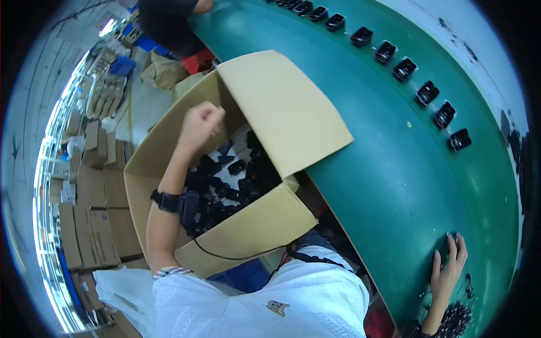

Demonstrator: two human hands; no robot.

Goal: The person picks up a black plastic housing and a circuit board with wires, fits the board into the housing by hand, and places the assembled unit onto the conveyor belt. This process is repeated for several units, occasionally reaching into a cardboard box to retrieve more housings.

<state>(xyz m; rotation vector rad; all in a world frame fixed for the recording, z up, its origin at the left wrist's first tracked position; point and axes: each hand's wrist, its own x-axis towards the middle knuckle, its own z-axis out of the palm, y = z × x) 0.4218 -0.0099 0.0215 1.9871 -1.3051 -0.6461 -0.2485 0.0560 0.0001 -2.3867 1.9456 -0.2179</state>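
Observation:
My left hand [202,125] hangs over the open cardboard box [248,231] with its fingers curled in. Whatever it may hold is hidden. Inside the box lie many small black plastic parts [236,167], loosely heaped. Out on the green table [360,169], at the lower right, my right hand [448,265] has its thumb and fingers around a small black plastic part [443,244], mostly covered by the fingers. Beside my right wrist is a pile of small dark pieces [453,320].
A curved row of black plastic parts [406,69] runs along the table's far side. One box flap [282,107] leans over the table's edge. Another person [169,25] is at the table's far left end. Stacked cartons [96,236] and a white plastic bag [124,296] stand at left.

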